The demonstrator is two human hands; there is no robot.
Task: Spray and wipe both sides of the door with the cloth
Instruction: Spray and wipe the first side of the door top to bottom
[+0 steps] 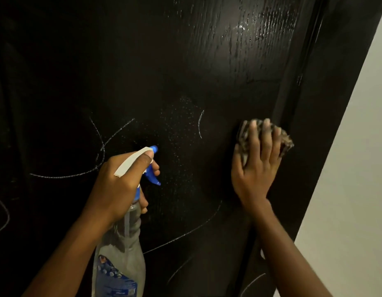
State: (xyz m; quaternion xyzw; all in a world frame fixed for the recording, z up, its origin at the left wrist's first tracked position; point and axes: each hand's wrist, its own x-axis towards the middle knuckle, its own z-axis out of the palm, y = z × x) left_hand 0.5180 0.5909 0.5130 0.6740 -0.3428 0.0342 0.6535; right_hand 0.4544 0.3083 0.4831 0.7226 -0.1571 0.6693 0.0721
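A black wood-grain door fills the view, marked with thin white chalk-like scribbles. My left hand grips a clear spray bottle with a blue and white trigger head, its nozzle aimed at the door's middle, where fine droplets speckle the surface. My right hand lies flat with fingers spread, pressing a crumpled grey-brown cloth against the door near its right moulding. A wet sheen shows on the door's upper right.
The door's raised edge or frame runs diagonally down the right side. Beyond it stands a pale wall. Scribbles continue along the left and the bottom of the door.
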